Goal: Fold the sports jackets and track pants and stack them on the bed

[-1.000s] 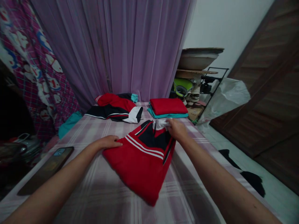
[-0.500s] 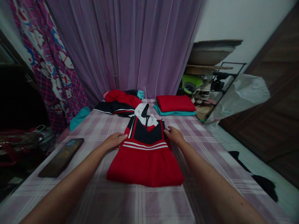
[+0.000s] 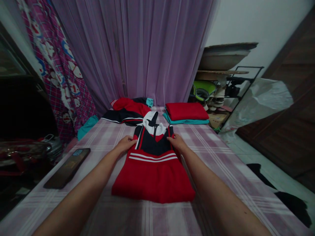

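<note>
A red, black and white sports shirt (image 3: 154, 170) lies folded lengthwise on the checked bed sheet (image 3: 221, 157), collar pointing away from me. My left hand (image 3: 126, 144) rests on its left edge near the shoulder, fingers curled onto the cloth. My right hand (image 3: 177, 143) holds the right edge at the same height, fingers closed on the fabric. Both hands sit just above the white stripes.
A folded red and teal pile (image 3: 187, 113) lies at the far right of the bed. Loose red and black clothes (image 3: 124, 111) are heaped at the far left. A dark phone (image 3: 67, 167) lies on the left. A cluttered rack (image 3: 221, 88) stands beyond the bed.
The shirt was askew with my right hand at the collar; it now lies straight before me. Both hands have moved up to its two sides near the shoulders.
</note>
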A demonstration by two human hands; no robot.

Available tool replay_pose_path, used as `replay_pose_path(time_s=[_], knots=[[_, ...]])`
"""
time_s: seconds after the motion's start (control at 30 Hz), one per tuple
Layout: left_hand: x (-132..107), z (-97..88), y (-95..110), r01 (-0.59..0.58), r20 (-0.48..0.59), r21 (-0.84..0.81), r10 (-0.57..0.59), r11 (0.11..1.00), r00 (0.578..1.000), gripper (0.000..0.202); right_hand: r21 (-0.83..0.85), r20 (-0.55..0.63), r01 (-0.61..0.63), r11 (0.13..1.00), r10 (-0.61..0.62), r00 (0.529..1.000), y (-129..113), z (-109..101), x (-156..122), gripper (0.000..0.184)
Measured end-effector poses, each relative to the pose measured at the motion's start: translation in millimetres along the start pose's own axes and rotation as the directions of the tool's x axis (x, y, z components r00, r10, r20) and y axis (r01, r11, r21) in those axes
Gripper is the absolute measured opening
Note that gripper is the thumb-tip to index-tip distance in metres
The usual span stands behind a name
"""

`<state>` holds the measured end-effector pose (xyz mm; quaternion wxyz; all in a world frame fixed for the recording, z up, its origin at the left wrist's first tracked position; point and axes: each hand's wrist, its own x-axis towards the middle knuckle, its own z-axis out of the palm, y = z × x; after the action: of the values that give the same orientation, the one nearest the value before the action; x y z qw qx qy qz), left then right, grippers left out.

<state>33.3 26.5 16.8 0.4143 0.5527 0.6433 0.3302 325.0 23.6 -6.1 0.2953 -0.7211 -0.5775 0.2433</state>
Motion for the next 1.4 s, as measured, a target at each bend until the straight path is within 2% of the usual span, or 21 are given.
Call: replay_pose_path(time_s=[0.1, 0.17, 0.23, 0.27, 0.33, 0.37, 0.4, 0.43, 0.5, 0.6, 0.7, 0.77, 0.87, 1.0, 1.1, 1.2, 1.3, 1.4], knots=[[19, 9.3, 13, 0.020, -0.006, -0.072, -0.021, 0.997, 1.000, 0.049, 0.076, -0.010, 0.070, 0.995, -0.070, 0.998, -2, 0, 2, 0.043], [27, 15.4, 19, 0.005, -0.012, -0.118, -0.007, 0.993, 1.000, 0.053, 0.115, -0.078, 0.169, 0.979, -0.161, 0.984, -4, -2, 2, 0.054], [30, 16.7, 20, -0.071, -0.068, -0.126, 0.063, 0.990, 0.996, 0.054, 0.141, -0.168, 0.272, 0.952, -0.247, 0.954, -7, -5, 4, 0.059], [30, 14.7, 18, -0.151, -0.124, -0.092, 0.139, 0.984, 0.983, 0.053, 0.153, -0.204, 0.311, 0.938, -0.278, 0.939, -8, -6, 6, 0.060], [29, 5.9, 12, -0.323, -0.244, 0.047, 0.325, 0.945, 0.914, 0.048, 0.177, -0.234, 0.345, 0.922, -0.301, 0.924, -11, -5, 13, 0.061], [29, -0.2, 8, -0.374, -0.281, 0.128, 0.395, 0.919, 0.875, 0.045, 0.185, -0.235, 0.337, 0.923, -0.291, 0.927, -13, -4, 18, 0.063], [30, -6.7, 4, -0.381, -0.294, 0.191, 0.423, 0.905, 0.857, 0.045, 0.186, -0.223, 0.310, 0.932, -0.267, 0.938, -16, -2, 22, 0.064], [31, -13.1, 1, -0.352, -0.288, 0.223, 0.406, 0.909, 0.867, 0.046, 0.177, -0.195, 0.264, 0.948, -0.229, 0.954, -18, 1, 26, 0.064], [34, -23.6, -7, -0.259, -0.244, 0.240, 0.317, 0.936, 0.917, 0.050, 0.131, -0.097, 0.150, 0.980, -0.138, 0.986, -20, 4, 29, 0.063], [30, -30.6, -21, -0.197, -0.174, 0.228, 0.239, 0.954, 0.955, 0.048, 0.054, 0.018, 0.052, 0.997, -0.053, 0.998, -14, 2, 21, 0.056], [12, -30.5, -37, -0.195, -0.115, 0.131, 0.211, 0.972, 0.971, 0.047, 0.029, 0.016, 0.082, 0.996, -0.083, 0.996, 4, -12, -4, 0.038], [-8, -30.9, -48, -0.193, -0.104, 0.058, 0.198, 0.980, 0.975, 0.046, 0.075, 0.045, 0.117, 0.990, -0.120, 0.992, 19, -24, -27, 0.030], [-43, -35.2, -59, -0.192, -0.103, 0.048, 0.196, 0.980, 0.975, 0.042, 0.220, 0.168, 0.099, 0.970, -0.138, 0.976, 36, -37, -65, 0.037], [-84, -42.1, -60, -0.110, -0.037, 0.058, 0.112, 0.992, 0.993, 0.044, 0.333, 0.270, 0.043, 0.942, -0.139, 0.953, 42, -44, -103, 0.044], [-102, -42.9, -56, -0.050, 0.109, 0.020, 0.048, 0.999, 0.993, 0.046, 0.371, 0.254, 0.029, 0.928, -0.132, 0.958, 39, -46, -117, 0.043], [-111, -40.7, -52, 0.010, 0.188, -0.074, 0.004, 0.997, 0.982, 0.048, 0.398, 0.261, -0.020, 0.917, -0.092, 0.961, 36, -47, -123, 0.044], [-117, -38.2, -49, 0.060, 0.187, -0.147, -0.032, 0.987, 0.982, 0.050, 0.438, 0.297, -0.068, 0.896, -0.073, 0.952, 33, -47, -128, 0.044], [-120, -35.4, -46, 0.064, 0.196, -0.164, -0.031, 0.984, 0.980, 0.049, 0.483, 0.299, -0.066, 0.873, -0.094, 0.950, 28, -46, -133, 0.046]])
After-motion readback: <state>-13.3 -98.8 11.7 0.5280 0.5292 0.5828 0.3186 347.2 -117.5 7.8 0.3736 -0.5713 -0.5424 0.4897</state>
